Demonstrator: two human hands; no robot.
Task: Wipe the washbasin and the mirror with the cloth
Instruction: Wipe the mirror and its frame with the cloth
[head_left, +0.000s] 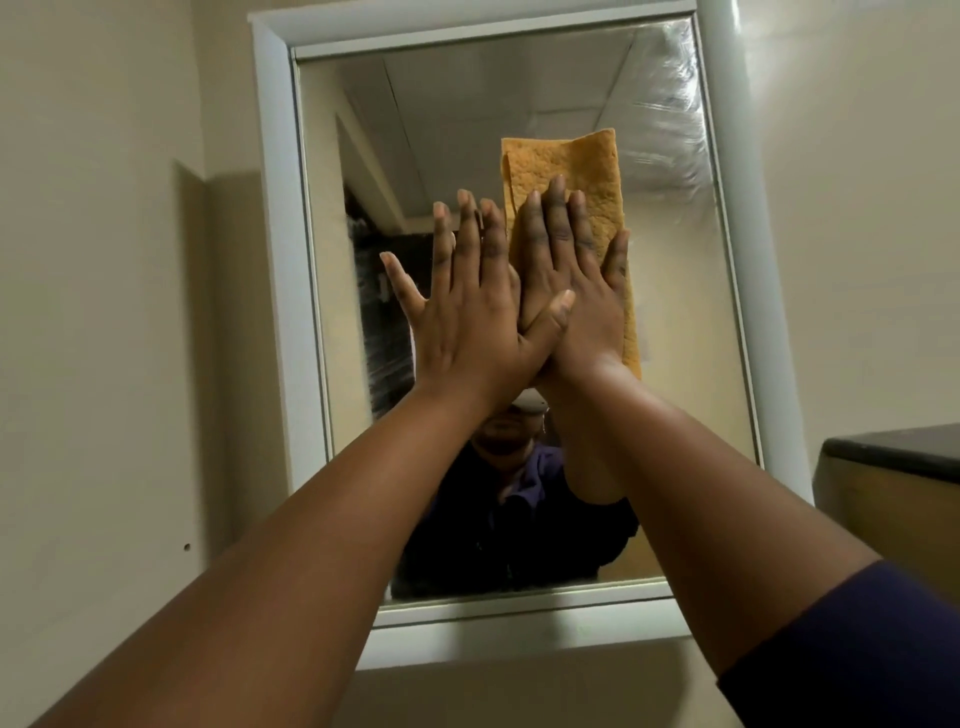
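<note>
Up on the white-framed rectangular wall mirror (675, 291), left hand (467, 312) lies flat, fingers spread, gripping nothing; right hand (576, 291) presses the orange textured cloth (566, 166) flat against the glass, apparently unclenched.

Right hand (576, 291) hides much of the cloth (566, 166).

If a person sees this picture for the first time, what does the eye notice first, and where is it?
First comes the orange cloth, pressed flat against the middle of the mirror under the right hand. The left hand lies spread beside it, its thumb crossing over the right hand. Around them, the white frame stands out against the beige wall.
</note>
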